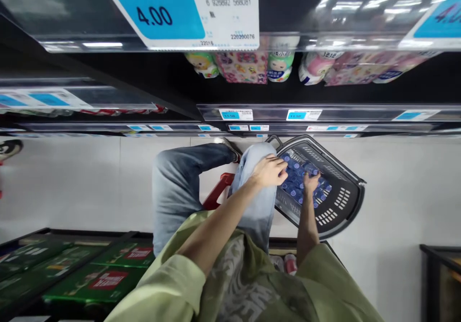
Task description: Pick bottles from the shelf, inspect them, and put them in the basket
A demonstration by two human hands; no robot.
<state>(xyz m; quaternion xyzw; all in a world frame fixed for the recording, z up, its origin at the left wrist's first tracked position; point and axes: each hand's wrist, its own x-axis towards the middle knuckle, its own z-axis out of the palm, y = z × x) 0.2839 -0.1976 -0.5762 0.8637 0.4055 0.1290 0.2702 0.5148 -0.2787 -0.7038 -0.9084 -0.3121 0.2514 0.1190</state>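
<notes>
A dark grey shopping basket (pixel 333 214) stands on the floor beside my knee. Packed inside are several clear bottles with blue caps (pixel 293 193). My right hand (pixel 311 183) reaches down into the basket, thumb and fingers closed around the top of one bottle (pixel 312 168). My left hand (pixel 270 171) lies over my bent knee near the basket's left side, with its fingers curled. Whether anything is inside those fingers is hidden.
Shelves with price labels (pixel 236 114) run across the front, and one shelf edge (pixel 306 15) hangs close overhead. Small character bottles (pixel 280 63) stand on a shelf. A red stool (pixel 218 192) is under me. Green boxes (pixel 104 279) lie behind at left.
</notes>
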